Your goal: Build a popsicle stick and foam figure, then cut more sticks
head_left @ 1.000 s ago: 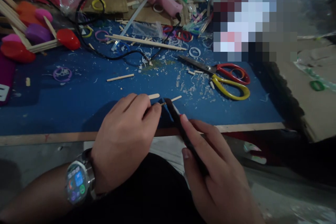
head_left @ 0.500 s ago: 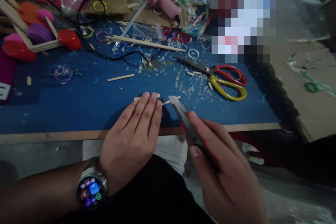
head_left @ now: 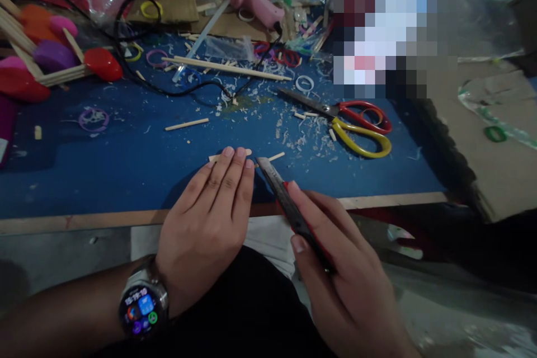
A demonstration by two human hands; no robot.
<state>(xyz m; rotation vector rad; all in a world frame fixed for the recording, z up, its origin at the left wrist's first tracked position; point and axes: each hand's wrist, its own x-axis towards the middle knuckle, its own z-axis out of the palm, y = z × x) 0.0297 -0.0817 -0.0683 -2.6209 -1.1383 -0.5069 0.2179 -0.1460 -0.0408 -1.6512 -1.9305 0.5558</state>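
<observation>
My left hand (head_left: 205, 218) lies flat on the blue tabletop with its fingers stretched out. It presses on small wooden pieces: the ends of a flat craft stick (head_left: 213, 158) show past the fingertips, and a thin wooden stick (head_left: 277, 156) pokes out to the right. My right hand (head_left: 344, 263) is wrapped round a box cutter (head_left: 289, 207) with a red and black body. The cutter's blade lies across the thin stick, close beside my left fingertips. Whether the blade has gone into the wood, I cannot tell.
Red-and-yellow-handled scissors (head_left: 335, 117) lie to the right, among shavings. Behind are a skewer (head_left: 226, 68), a short stick (head_left: 187, 124) and a pink glue gun (head_left: 255, 0) with its black cord. Cardboard (head_left: 499, 151) sits at right; a stick model (head_left: 62, 70) with coloured parts, left.
My right hand has moved the box cutter left along the thin stick, bringing its blade nearer my left fingertips. My left hand keeps its place on the wood. The view has shifted slightly.
</observation>
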